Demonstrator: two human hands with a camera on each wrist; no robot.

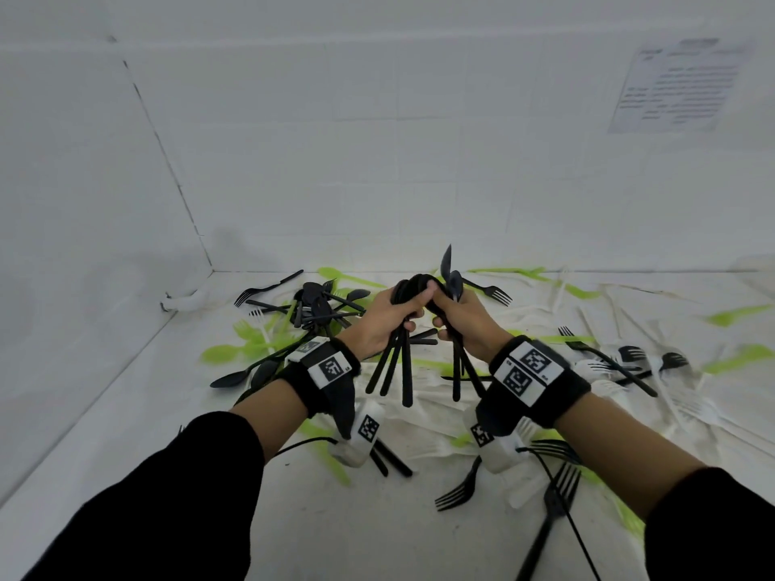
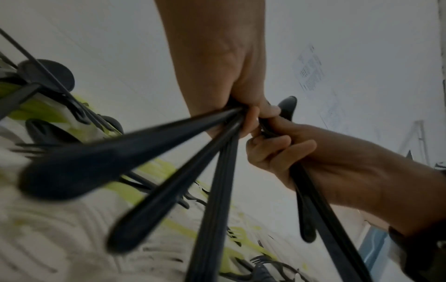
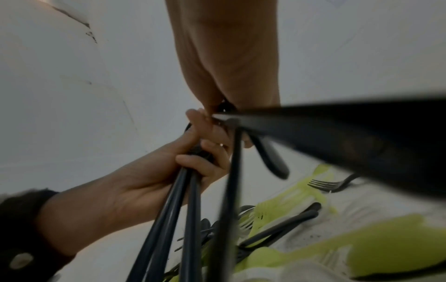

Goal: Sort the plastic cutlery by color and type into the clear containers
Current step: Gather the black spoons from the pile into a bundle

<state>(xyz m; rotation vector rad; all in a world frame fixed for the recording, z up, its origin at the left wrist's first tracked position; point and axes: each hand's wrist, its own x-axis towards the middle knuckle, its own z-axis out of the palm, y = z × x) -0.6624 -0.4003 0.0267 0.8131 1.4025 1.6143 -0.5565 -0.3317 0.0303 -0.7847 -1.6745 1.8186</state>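
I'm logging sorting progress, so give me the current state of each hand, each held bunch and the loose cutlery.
left hand: raised, gripping a bunch of black spoons.
left bunch: handles fan downward.
right hand: raised, gripping more black spoons.
right bunch: bowls stick up above the fist.
loose black forks: lying unsorted.
green cutlery: scattered, unsorted.
white cutlery: scattered, unsorted.

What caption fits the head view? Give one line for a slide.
Left hand and right hand each grip black spoons above scattered black, green and white cutlery.
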